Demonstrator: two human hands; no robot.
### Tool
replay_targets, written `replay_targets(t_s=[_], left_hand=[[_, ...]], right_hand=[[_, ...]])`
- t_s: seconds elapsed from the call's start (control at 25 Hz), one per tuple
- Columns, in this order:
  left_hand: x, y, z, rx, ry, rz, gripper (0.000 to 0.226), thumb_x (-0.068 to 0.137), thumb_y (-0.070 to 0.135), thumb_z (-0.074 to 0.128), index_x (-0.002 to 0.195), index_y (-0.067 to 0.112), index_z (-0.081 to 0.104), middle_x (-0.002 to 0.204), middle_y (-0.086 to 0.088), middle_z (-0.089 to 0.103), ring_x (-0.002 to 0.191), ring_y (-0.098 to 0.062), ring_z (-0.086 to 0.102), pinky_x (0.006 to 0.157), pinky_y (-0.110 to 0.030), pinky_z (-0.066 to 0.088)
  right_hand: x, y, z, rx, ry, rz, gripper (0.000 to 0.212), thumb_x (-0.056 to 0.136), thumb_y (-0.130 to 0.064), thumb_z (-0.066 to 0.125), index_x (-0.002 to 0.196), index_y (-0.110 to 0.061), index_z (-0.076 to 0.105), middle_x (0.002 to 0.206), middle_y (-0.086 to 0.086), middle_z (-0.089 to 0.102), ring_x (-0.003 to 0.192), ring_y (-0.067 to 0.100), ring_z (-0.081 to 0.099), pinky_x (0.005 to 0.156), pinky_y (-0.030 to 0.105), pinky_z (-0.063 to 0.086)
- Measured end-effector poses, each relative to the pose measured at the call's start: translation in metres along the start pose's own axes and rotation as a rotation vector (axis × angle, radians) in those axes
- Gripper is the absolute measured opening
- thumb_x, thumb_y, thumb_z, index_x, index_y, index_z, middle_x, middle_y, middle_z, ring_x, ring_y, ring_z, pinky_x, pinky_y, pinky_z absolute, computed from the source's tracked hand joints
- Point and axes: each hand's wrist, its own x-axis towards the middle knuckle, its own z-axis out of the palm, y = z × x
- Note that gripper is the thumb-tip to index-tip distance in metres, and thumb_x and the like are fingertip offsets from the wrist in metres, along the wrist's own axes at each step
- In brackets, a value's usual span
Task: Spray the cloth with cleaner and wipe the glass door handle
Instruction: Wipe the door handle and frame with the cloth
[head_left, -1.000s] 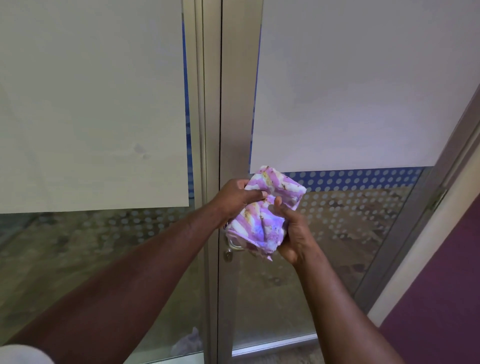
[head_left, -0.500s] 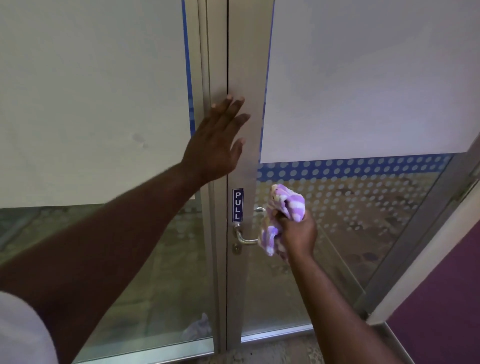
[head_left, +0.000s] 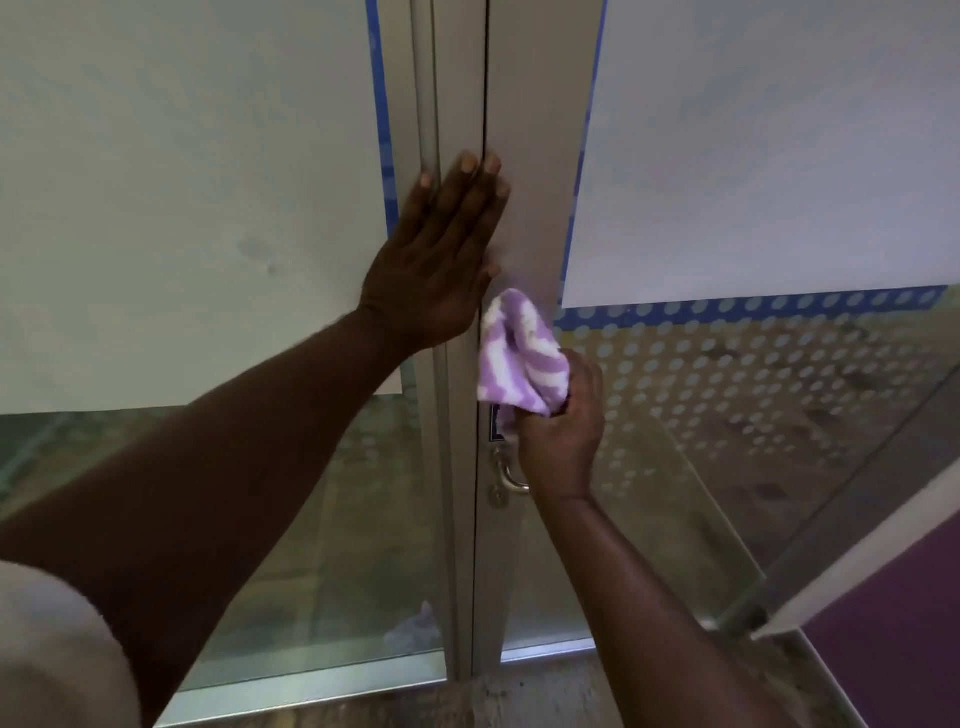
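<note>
light: dim, soft, daylight through lower glass | focus: slightly soft | edges: wide-angle bending

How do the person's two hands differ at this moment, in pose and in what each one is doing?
The left hand is open and flat, fingers extended; the right hand is closed in a fist. The left hand holds nothing; the right hand grips a purple and white cloth. The left hand sits higher, pressed on the metal door frame; the right hand is lower, just above the door handle. Both are bare and at the same frame.
</note>
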Motion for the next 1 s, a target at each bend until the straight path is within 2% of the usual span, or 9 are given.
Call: replay_targets(t_s=[0.08,0.16,0.36,0.44,0.52,0.6,0.72,0.84,1.0], left_hand=[[0.001,0.002,-0.001,-0.004,0.012,-0.008,0.06,0.111,0.031,0.046,0.16,-0.002,0.036,0.166,-0.024,0.036,0.155,-0.041,0.035,0.129,-0.054,0.017],[0.001,0.003,-0.003,-0.006,0.008,-0.015,0.06,0.11,0.032,0.046,0.159,-0.002,0.038,0.165,-0.023,0.038,0.154,-0.041,0.037,0.128,-0.055,0.02],[0.002,0.001,-0.002,0.008,0.007,-0.016,0.058,0.111,0.033,0.042,0.158,-0.002,0.039,0.164,-0.023,0.039,0.153,-0.041,0.038,0.127,-0.055,0.024],[0.002,0.001,-0.002,0.014,0.003,-0.016,0.059,0.112,0.033,0.041,0.159,-0.001,0.038,0.165,-0.023,0.039,0.153,-0.041,0.037,0.128,-0.054,0.022],[0.002,0.001,-0.002,0.01,0.003,-0.02,0.059,0.112,0.033,0.04,0.159,-0.001,0.037,0.165,-0.023,0.038,0.154,-0.041,0.036,0.128,-0.053,0.02],[0.002,0.001,-0.002,0.006,0.0,-0.019,0.059,0.112,0.032,0.04,0.16,-0.001,0.036,0.166,-0.023,0.037,0.155,-0.041,0.035,0.129,-0.053,0.018],[0.002,0.002,-0.002,0.008,0.0,-0.021,0.058,0.112,0.031,0.04,0.159,-0.002,0.036,0.166,-0.023,0.037,0.155,-0.041,0.035,0.129,-0.053,0.02],[0.003,0.001,-0.002,0.016,-0.002,-0.022,0.058,0.112,0.031,0.041,0.159,-0.002,0.037,0.165,-0.024,0.037,0.154,-0.041,0.035,0.129,-0.053,0.019],[0.002,0.002,-0.002,0.013,0.006,-0.021,0.058,0.112,0.032,0.04,0.159,-0.002,0.037,0.165,-0.024,0.038,0.154,-0.041,0.036,0.129,-0.052,0.019]], right_hand=[[-0.01,0.015,0.018,-0.077,-0.161,-0.029,0.057,0.075,0.008,0.078,0.129,-0.008,0.064,0.127,0.005,0.068,0.119,0.021,0.064,0.099,0.026,0.049],[-0.021,0.029,0.028,-0.117,-0.219,-0.033,0.06,0.078,0.001,0.08,0.134,-0.013,0.064,0.131,0.0,0.069,0.12,0.016,0.063,0.1,0.019,0.046],[-0.048,0.058,0.024,-0.101,-0.281,0.04,0.041,0.079,-0.013,0.069,0.116,-0.03,0.066,0.113,-0.018,0.067,0.109,0.012,0.066,0.094,0.033,0.053],[-0.058,0.066,0.022,-0.151,-0.328,0.083,0.036,0.082,-0.008,0.071,0.109,-0.031,0.065,0.107,-0.027,0.065,0.104,-0.004,0.062,0.088,0.024,0.05],[-0.061,0.071,0.021,-0.218,-0.336,0.046,0.032,0.083,-0.004,0.071,0.106,-0.024,0.064,0.1,-0.025,0.063,0.1,-0.013,0.056,0.082,0.019,0.045],[-0.055,0.071,0.023,-0.227,-0.312,0.02,0.031,0.079,0.0,0.069,0.102,-0.019,0.064,0.099,-0.017,0.061,0.095,-0.007,0.056,0.08,0.031,0.049],[-0.034,0.059,0.025,-0.185,-0.186,0.019,0.035,0.072,-0.002,0.068,0.102,-0.02,0.065,0.103,-0.009,0.062,0.094,0.018,0.062,0.078,0.046,0.054],[-0.009,0.046,0.019,-0.153,-0.066,-0.075,0.037,0.075,-0.006,0.068,0.109,-0.021,0.067,0.108,-0.006,0.063,0.098,0.023,0.063,0.081,0.039,0.053],[-0.008,0.074,0.005,-0.383,-0.101,-0.102,0.029,0.075,-0.012,0.069,0.104,-0.013,0.07,0.107,-0.002,0.063,0.094,0.02,0.062,0.077,0.036,0.053]])
